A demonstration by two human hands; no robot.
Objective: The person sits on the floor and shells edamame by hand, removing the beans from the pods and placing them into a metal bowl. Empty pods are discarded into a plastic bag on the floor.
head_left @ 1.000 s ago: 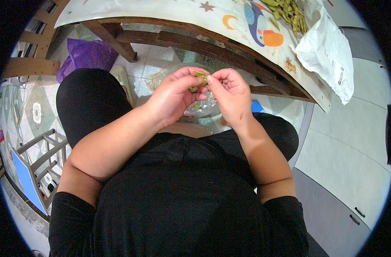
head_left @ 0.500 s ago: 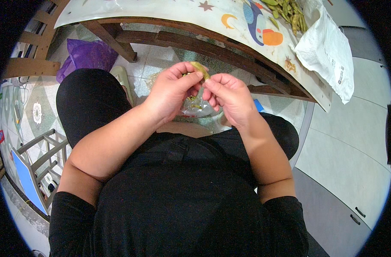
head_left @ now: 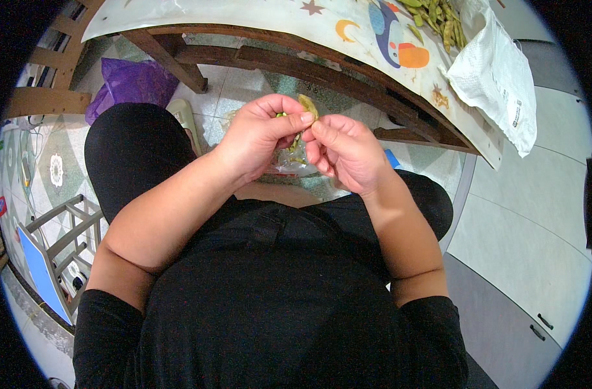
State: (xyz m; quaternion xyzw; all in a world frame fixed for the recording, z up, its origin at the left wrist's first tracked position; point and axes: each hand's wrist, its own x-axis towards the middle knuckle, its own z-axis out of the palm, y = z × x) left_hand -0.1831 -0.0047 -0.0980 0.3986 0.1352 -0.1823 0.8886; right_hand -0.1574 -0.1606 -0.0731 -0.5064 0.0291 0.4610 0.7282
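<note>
Between my two hands, above my lap, is a yellow-green bean pod (head_left: 307, 104). My left hand (head_left: 260, 135) pinches it between thumb and forefinger, and its upper end sticks out past the fingertips. A bit of bright green shows at the curled left fingers. My right hand (head_left: 348, 150) is closed at the pod's lower end, thumb against forefinger, touching the left fingertips. Below the hands, partly hidden by them, lies a clear plastic bag (head_left: 298, 167) with green pieces in it. More pods (head_left: 441, 23) are heaped on the table at the far right.
A table with a printed white cover (head_left: 276, 14) and dark wooden legs stands ahead. A white woven sack (head_left: 493, 78) hangs over its right corner. At the left are a purple bag (head_left: 137, 81) and a blue-topped stool (head_left: 43, 272) on its side. Pale cabinets (head_left: 522, 201) line the right.
The pod has turned more upright in my fingers. My right hand has shifted slightly down and right, its fingertips now at the pod's lower end.
</note>
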